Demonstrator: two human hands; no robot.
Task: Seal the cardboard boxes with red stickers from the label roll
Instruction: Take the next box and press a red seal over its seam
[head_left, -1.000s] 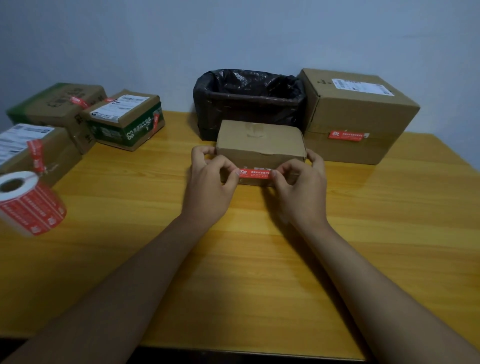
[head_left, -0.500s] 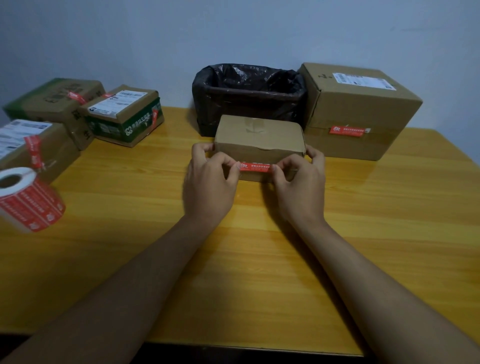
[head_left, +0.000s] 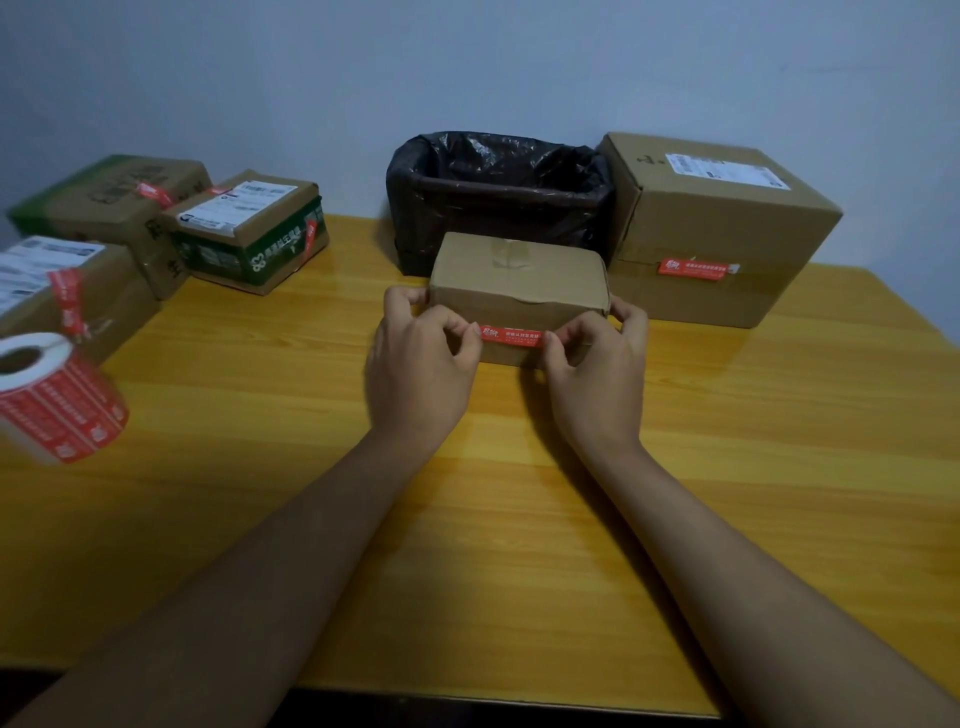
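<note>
- hands meet at a small cardboard box (head_left: 519, 291) mid-worktop (head_left: 675, 441), just in front of a black-lined bin (head_left: 498, 187).
- left hand (head_left: 421, 364) and right hand (head_left: 597, 369) each pinch one end of a red sticker (head_left: 511, 333) stretched across the box's front face, outer fingers bracing the box's sides.
- the sticker looks thin, limp and tacky, best held by its tips; the box looks light and likely to slide unless steadied.
- label roll (head_left: 52, 395) sits at far left, well apart.
</note>
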